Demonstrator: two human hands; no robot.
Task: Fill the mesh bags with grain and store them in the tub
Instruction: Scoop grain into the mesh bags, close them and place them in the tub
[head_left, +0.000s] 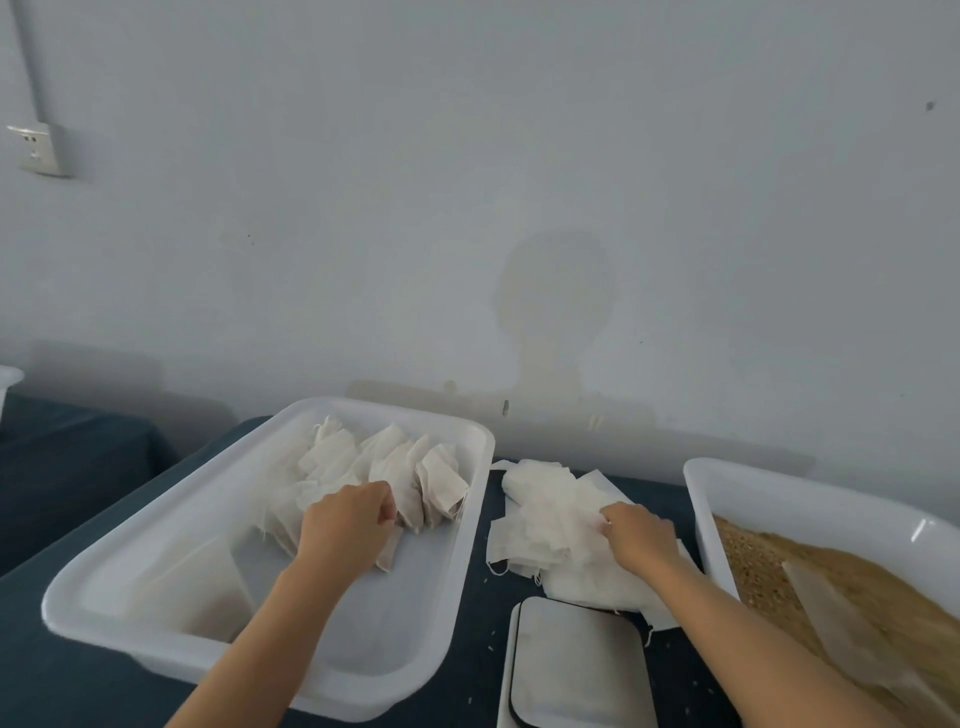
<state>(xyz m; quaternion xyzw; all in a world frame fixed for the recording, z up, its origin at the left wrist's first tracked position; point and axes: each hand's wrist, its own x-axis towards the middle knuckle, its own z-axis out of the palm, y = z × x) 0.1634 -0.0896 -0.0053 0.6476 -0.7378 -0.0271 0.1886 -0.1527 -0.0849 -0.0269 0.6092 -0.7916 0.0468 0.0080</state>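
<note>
Filled mesh bags (395, 467) stand packed in a row at the far end of the white tub (156, 525), left of centre on the counter (67, 670). We have the left hand (345, 525) inside the tub, grip curled on the nearest filled bag. Right hand (636, 535) is on the loose pile of empty mesh bags (550, 514) just right of the tub, grip pinching one. Second white tub (769, 493) at far right holds the grain (841, 587), with a pale scoop (826, 603) lying in it. A flat white scale (571, 670) sits near us, between the tubs. Wall socket (39, 148) upper left.
</note>
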